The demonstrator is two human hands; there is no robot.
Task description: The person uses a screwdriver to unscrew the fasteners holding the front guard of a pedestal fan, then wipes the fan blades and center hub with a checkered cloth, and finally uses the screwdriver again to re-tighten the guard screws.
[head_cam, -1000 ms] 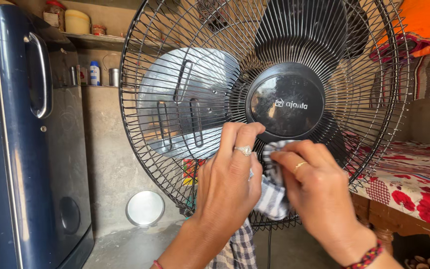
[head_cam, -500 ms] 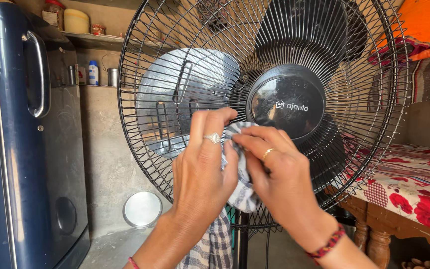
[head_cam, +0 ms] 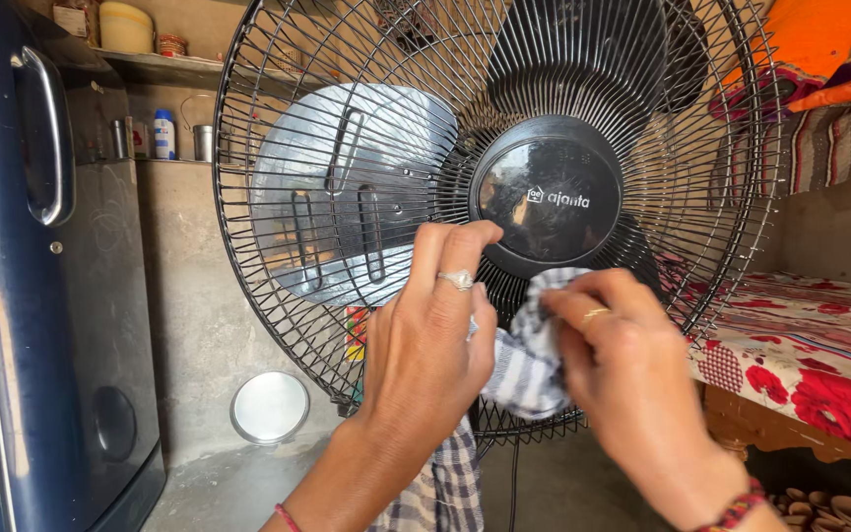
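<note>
A black pedestal fan with a wire grille (head_cam: pixel 278 128) and a round glossy hub (head_cam: pixel 549 197) fills the view. Silver blades (head_cam: pixel 347 187) show behind the wires. My left hand (head_cam: pixel 430 335), wearing a ring, presses its fingers against the lower grille beside the hub. My right hand (head_cam: pixel 622 365), also ringed, bunches a blue-and-white checked cloth (head_cam: pixel 524 360) against the grille just below the hub. The cloth's tail hangs down between my forearms.
A dark blue fridge (head_cam: pixel 22 296) with a curved handle stands at left. A shelf with jars and tins (head_cam: pixel 160 133) runs behind. A round steel lid (head_cam: pixel 268 406) leans at the floor. A bed with a red floral sheet (head_cam: pixel 810 345) is at right.
Both hands and the cloth have shifted along the lower grille, left and upward first, then back down to the right below the hub. The view has come closer.
</note>
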